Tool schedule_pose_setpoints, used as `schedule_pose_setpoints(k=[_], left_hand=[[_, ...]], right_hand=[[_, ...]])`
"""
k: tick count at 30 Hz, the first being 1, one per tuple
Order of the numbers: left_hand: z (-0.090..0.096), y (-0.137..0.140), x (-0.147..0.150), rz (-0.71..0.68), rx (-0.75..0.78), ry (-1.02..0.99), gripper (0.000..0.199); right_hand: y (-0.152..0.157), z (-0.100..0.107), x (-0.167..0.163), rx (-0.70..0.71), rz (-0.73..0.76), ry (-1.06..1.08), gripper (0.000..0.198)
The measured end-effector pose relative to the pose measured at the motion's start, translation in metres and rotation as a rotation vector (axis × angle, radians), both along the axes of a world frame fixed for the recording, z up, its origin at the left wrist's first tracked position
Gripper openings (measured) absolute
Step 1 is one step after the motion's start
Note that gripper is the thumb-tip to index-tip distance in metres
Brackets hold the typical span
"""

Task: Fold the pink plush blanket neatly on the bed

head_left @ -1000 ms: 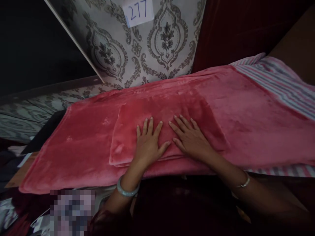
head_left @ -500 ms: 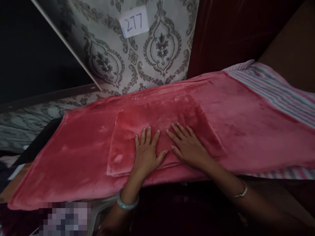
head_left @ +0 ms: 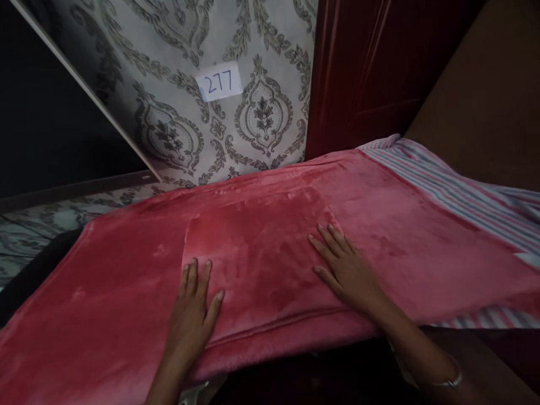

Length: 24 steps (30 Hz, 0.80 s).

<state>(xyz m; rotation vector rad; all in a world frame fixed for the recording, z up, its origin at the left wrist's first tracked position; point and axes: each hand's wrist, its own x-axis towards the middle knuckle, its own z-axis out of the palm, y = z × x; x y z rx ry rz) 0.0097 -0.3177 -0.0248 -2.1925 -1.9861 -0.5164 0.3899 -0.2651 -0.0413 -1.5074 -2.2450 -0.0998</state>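
Observation:
A folded piece of red plush cloth [head_left: 270, 259] lies flat on a larger pinkish-red plush blanket [head_left: 122, 292], spread across a surface that it hides. My left hand [head_left: 192, 315] rests on the left edge of the folded cloth, palm down, fingers out. On the opposite edge lies my right hand [head_left: 348, 270], also palm down with its fingers stretched toward the far side. Neither hand grips anything. Faint press marks show in the pile between them.
Striped fabric [head_left: 459, 180] lies under the blanket's right end. Behind stands a patterned wall [head_left: 219, 34] with a white paper [head_left: 219, 81] marked 277. A dark red panel [head_left: 358, 73] rises beside it. At the far left is a dark screen-like panel [head_left: 54, 112].
My hands have moved apart, from the middle of the folded cloth to its left and right edges. The cloth looks flatter. The camera view has shifted, so the wall paper sits lower.

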Motion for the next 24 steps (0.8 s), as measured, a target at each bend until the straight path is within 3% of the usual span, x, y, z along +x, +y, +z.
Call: schedule_pose_setpoints(k=[4, 9, 13, 17, 21, 24], left_hand=[[-0.013, -0.001, -0.003, -0.005, 0.023, -0.01, 0.063], [-0.012, 0.002, 0.0, 0.009, 0.027, -0.022, 0.062], [-0.006, 0.001, 0.004, 0.043, 0.009, -0.042, 0.062], [0.012, -0.003, 0.003, 0.078, -0.088, -0.037, 0.059], [0.046, 0.018, 0.005, 0.022, -0.148, -0.037, 0.06], [0.077, 0.066, 0.021, -0.143, -0.173, -0.063, 0.063]], right_hand=[[0.004, -0.007, 0.002, -0.004, 0.036, 0.044, 0.061], [0.007, -0.004, 0.001, -0.044, 0.023, 0.042, 0.06], [0.008, -0.003, 0.003, -0.055, 0.033, 0.035, 0.059], [0.014, 0.004, 0.013, -0.081, 0.086, 0.008, 0.059], [0.039, 0.039, 0.005, -0.095, 0.104, -0.028, 0.063], [0.075, 0.085, -0.029, -0.101, 0.099, -0.08, 0.066]])
